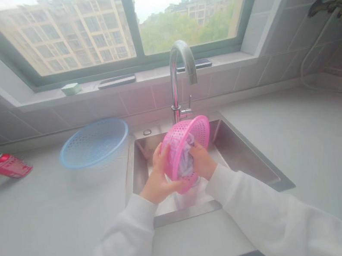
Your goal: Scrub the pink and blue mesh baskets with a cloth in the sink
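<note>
A pink colander (203,128) is tilted on its side above the steel sink (243,151). My left hand (159,176) grips its left side, thumb along the lower rim and fingers round the outside. Inside the colander, my right hand (203,159) is closed on a pale, crumpled cloth (185,165) pressed against the perforated wall. The right fingertips are partly hidden by the cloth. Just behind the colander rises the chrome faucet (173,81), its spout curving to the right over the sink.
On the counter left of the sink stands a light blue basket (95,145). Farther left, a red drink can (8,165) leans over. The windowsill holds a pale green block (71,89) and a dark flat object (117,82). Pipes (331,7) run along the right wall.
</note>
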{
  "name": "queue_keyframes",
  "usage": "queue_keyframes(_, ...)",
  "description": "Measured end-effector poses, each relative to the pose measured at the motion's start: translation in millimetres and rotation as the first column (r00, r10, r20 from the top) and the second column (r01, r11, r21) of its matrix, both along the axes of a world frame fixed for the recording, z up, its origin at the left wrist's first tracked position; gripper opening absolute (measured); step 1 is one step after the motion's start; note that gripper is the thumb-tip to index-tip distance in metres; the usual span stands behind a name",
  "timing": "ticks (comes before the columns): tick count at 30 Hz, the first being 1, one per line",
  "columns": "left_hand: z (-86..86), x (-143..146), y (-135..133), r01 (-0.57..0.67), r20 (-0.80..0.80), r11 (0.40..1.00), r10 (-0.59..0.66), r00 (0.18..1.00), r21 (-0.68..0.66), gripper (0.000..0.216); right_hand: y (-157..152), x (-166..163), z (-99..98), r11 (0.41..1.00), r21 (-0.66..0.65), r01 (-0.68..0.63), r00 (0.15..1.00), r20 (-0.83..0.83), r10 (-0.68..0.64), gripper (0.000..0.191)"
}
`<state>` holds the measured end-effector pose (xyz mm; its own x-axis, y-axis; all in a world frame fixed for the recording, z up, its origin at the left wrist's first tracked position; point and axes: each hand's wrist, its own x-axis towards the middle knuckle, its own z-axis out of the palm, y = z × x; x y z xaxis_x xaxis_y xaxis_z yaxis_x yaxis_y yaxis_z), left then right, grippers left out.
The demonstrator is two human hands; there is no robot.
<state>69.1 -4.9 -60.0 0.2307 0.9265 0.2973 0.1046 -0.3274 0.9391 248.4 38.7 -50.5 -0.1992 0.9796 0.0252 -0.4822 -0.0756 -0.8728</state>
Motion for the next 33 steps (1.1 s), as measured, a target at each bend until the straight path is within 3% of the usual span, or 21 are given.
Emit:
queue_keyframes(3, -2.5, 7, -1, -0.019, 0.137, 1.0, 0.018, 0.99, 0.0, 0.096, -2, -1, 5.0, 0.999, 0.006, -0.05, 0.998, 0.039, 0.05, 0.05)
queue_keyframes(5, -1.0, 10, 0, -0.064, 0.3, 0.997, 0.073, 0.951, -0.039, 0.086, -7, -2, 10.0, 0.978, 0.044, -0.205, 0.945, 0.269, 0.186, 0.037)
queue_keyframes(6, 0.8, 10, 1, -0.08, 0.383, 0.994, 0.103, 0.918, -0.075, 0.082, -10, -2, 12.7, 0.951, 0.054, -0.304, 0.872, 0.418, 0.255, 0.028)
queue_keyframes(8, 5.7, 7, 3, -0.095, 0.516, 0.983, 0.163, 0.841, -0.156, 0.074, -16, -2, 18.3, 0.873, 0.03, -0.487, 0.644, 0.687, 0.336, 0.011)
queue_keyframes(10, 10.7, 3, 6, -0.099, 0.582, 0.972, 0.209, 0.786, -0.215, 0.066, -19, -1, 22.9, 0.811, -0.013, -0.585, 0.416, 0.853, 0.314, 0.002)
queue_keyframes(12, 14.0, 1, 8, -0.119, 0.589, 0.964, 0.241, 0.771, -0.24, 0.063, -19, 0, 25.4, 0.796, -0.037, -0.604, 0.281, 0.925, 0.255, 0.005)
queue_keyframes(13, 14.7, 1, 9, -0.133, 0.584, 0.96, 0.256, 0.77, -0.246, 0.062, -19, 0, 25.8, 0.797, -0.037, -0.602, 0.261, 0.935, 0.24, 0.007)
queue_keyframes(14, 14.7, 1, 9, -0.146, 0.578, 0.957, 0.268, 0.77, -0.25, 0.063, -18, 0, 25.5, 0.8, -0.033, -0.599, 0.273, 0.931, 0.242, 0.007)
queue_keyframes(16, 13.3, 3, 8, -0.15, 0.564, 0.957, 0.27, 0.781, -0.25, 0.064, -17, -1, 23.3, 0.811, -0.009, -0.585, 0.38, 0.88, 0.284, 0.005)
queue_keyframes(18, 11.4, 8, 6, -0.133, 0.532, 0.965, 0.237, 0.813, -0.226, 0.065, -17, -3, 19.6, 0.844, 0.033, -0.535, 0.562, 0.76, 0.326, 0.008)
queue_keyframes(21, 9.9, 14, 2, -0.121, 0.48, 0.98, 0.185, 0.857, -0.16, 0.066, -15, -8, 13.8, 0.937, 0.059, -0.345, 0.861, 0.417, 0.29, 0.029)
queue_keyframes(23, 10.0, 16, 0, -0.106, 0.486, 0.984, 0.164, 0.859, -0.145, 0.068, -14, -10, 12.8, 0.975, 0.043, -0.22, 0.952, 0.23, 0.204, 0.041)
queue_keyframes(24, 10.2, 17, 0, -0.099, 0.5, 0.984, 0.162, 0.851, -0.15, 0.068, -14, -11, 13.7, 0.979, 0.048, -0.2, 0.958, 0.217, 0.185, 0.041)
queue_keyframes(26, 10.6, 16, 1, -0.107, 0.542, 0.978, 0.19, 0.819, -0.18, 0.067, -14, -10, 18.3, 0.954, 0.079, -0.289, 0.896, 0.374, 0.241, 0.03)
queue_keyframes(29, 11.5, 10, 5, -0.152, 0.602, 0.956, 0.278, 0.748, -0.252, 0.06, -16, -7, 27.4, 0.845, 0.025, -0.534, 0.574, 0.744, 0.341, 0.01)
queue_keyframes(31, 11.9, 6, 8, -0.153, 0.611, 0.946, 0.303, 0.731, -0.287, 0.059, -18, -5, 30.3, 0.801, -0.053, -0.596, 0.391, 0.852, 0.348, 0.004)
queue_keyframes(33, 11.2, 4, 10, -0.147, 0.593, 0.943, 0.305, 0.745, -0.3, 0.062, -18, -4, 29.2, 0.793, -0.079, -0.604, 0.354, 0.865, 0.355, 0.004)
